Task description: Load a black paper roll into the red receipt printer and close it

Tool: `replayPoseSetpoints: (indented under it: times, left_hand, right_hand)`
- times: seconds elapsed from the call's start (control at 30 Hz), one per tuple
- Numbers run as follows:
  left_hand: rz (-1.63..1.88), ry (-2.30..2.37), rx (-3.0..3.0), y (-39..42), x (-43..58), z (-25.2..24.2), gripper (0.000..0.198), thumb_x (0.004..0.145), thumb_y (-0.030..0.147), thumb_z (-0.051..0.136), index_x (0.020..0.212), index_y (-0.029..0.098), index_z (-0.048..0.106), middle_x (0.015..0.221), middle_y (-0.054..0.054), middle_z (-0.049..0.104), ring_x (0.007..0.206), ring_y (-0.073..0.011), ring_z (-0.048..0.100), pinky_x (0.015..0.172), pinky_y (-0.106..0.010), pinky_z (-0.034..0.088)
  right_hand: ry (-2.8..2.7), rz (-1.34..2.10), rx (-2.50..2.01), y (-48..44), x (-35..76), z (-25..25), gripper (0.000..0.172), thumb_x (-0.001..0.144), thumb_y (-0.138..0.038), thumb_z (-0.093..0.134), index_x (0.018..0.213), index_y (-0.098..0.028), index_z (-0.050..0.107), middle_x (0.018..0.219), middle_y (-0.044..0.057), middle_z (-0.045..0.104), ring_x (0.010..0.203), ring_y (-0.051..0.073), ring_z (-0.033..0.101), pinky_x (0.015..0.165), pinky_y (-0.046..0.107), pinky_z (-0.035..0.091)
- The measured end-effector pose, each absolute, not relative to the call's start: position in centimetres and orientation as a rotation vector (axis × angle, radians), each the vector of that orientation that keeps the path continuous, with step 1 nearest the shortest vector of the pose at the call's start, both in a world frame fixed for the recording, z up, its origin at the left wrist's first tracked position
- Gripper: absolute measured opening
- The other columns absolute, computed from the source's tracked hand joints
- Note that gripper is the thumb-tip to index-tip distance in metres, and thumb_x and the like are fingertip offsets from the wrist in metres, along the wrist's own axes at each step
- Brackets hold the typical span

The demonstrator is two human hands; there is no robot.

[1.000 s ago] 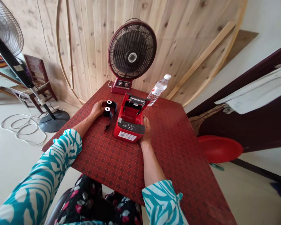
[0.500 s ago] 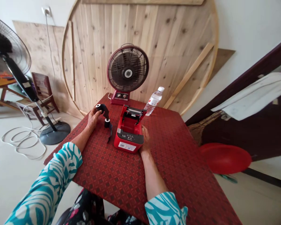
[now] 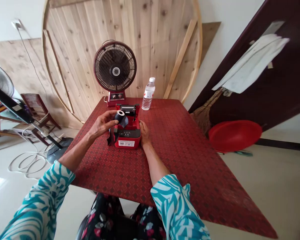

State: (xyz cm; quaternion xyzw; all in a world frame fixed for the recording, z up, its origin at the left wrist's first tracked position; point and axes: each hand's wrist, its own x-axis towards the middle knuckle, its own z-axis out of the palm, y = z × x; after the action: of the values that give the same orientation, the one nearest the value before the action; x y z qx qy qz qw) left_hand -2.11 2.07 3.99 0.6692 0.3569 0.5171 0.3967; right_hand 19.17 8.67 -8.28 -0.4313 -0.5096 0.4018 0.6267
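A red label printer (image 3: pixel 128 143) stands on the table with its lid raised, showing a dark roller inside. My left hand (image 3: pixel 102 125) pinches a black ribbon roll (image 3: pixel 120 115) with a white core between thumb and fingers, just above the printer's open compartment. Dark ribbon (image 3: pixel 110 136) trails from it down along the printer's left side; the second core that it joins cannot be made out. My right hand (image 3: pixel 144 132) is wrapped against the printer's right side, its thumb near the top edge and some fingers hidden.
Behind the printer stand a dark red table fan (image 3: pixel 115 71) and a clear water bottle (image 3: pixel 148 95). The table (image 3: pixel 180 150) has a red patterned cover. A red basin (image 3: pixel 235 135) lies at the right, and a standing fan (image 3: pixel 15 106) with a coiled cord is at the left.
My left hand has carried the ribbon roll from the table's left side rightward to above the printer. My right hand stays on the printer's side. The camera view has shifted.
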Motion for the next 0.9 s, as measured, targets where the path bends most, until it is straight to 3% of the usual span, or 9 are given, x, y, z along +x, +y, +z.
replayPoseSetpoints:
  times: [0.33,0.47,0.6,0.77,0.9]
  left_hand:
    - [0.624,1.362,2.343,6.7,0.0,5.5,0.023,0.069,0.022,0.070,0.091,0.027,0.076,0.093,-0.001,0.076,0.095,-0.0259,0.070,0.088,-0.035,0.052]
    - [0.395,1.377,2.405,8.4,0.7,5.1,0.021,0.065,0.018,0.069,0.080,0.029,0.077,0.081,0.000,0.077,0.084,-0.0238,0.071,0.080,-0.031,0.052]
    - [0.314,1.445,2.323,9.6,1.7,4.6,0.025,0.055,0.009,0.073,0.068,0.030,0.075,0.074,0.002,0.076,0.080,-0.0239,0.072,0.082,-0.031,0.050]
    - [0.055,1.463,2.363,10.5,2.6,4.6,0.029,0.056,0.002,0.068,0.069,0.028,0.076,0.080,-0.001,0.078,0.087,-0.0273,0.072,0.083,-0.032,0.049]
    - [0.215,1.378,2.340,9.2,1.9,4.9,0.024,0.068,0.009,0.065,0.078,0.026,0.079,0.091,-0.002,0.078,0.091,-0.0260,0.071,0.084,-0.032,0.051]
  right_hand:
    - [-1.137,0.941,-0.941,8.4,18.9,-7.7,0.049,0.082,-0.062,0.050,0.106,-0.024,0.070,0.120,0.007,0.072,0.118,0.023,0.061,0.111,0.045,0.041]
    - [-1.122,0.949,-0.931,8.5,18.9,-7.7,0.045,0.081,-0.061,0.053,0.103,-0.026,0.070,0.118,0.005,0.072,0.116,0.022,0.061,0.111,0.044,0.041]
    - [-1.125,0.950,-0.941,8.5,18.9,-7.6,0.046,0.081,-0.061,0.053,0.104,-0.025,0.070,0.119,0.006,0.072,0.117,0.022,0.060,0.111,0.044,0.041]
    - [-1.144,0.940,-0.937,8.5,18.9,-7.6,0.048,0.082,-0.059,0.050,0.106,-0.022,0.070,0.122,0.008,0.070,0.119,0.023,0.060,0.112,0.044,0.040]
    - [-1.152,0.947,-0.934,8.6,19.1,-7.9,0.045,0.082,-0.058,0.051,0.105,-0.025,0.069,0.120,0.006,0.071,0.117,0.022,0.060,0.112,0.044,0.040]
